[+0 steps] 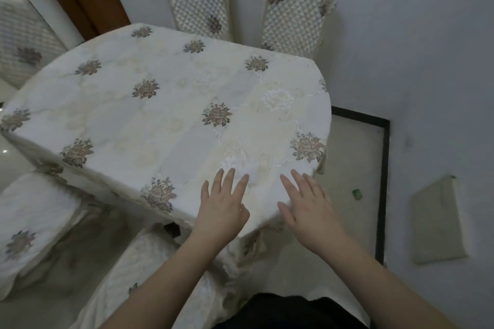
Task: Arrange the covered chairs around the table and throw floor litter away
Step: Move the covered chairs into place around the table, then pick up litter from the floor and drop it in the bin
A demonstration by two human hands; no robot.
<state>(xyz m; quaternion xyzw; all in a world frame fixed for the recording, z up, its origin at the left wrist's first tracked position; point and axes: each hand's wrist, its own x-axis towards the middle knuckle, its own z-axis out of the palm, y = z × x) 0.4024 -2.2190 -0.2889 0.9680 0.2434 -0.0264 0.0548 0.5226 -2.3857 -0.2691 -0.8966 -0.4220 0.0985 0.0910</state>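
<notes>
Covered chairs: two tall quilted cream chair backs stand upright at the far edge of the rounded table under its cream floral-embroidered cloth, against the pale wall. Another padded covered seat sits at its near-left edge. A small green scrap lies on the tiled floor right of the table. Left hand and right hand hover with fingers spread, holding nothing, over the near edge.

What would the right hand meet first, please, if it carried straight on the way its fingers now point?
Probably nothing new: the right hand lies open over the tablecloth, fingers pointing up-left across the top. That stretch of cloth looks bare. Whether the palm touches it cannot be told.
</notes>
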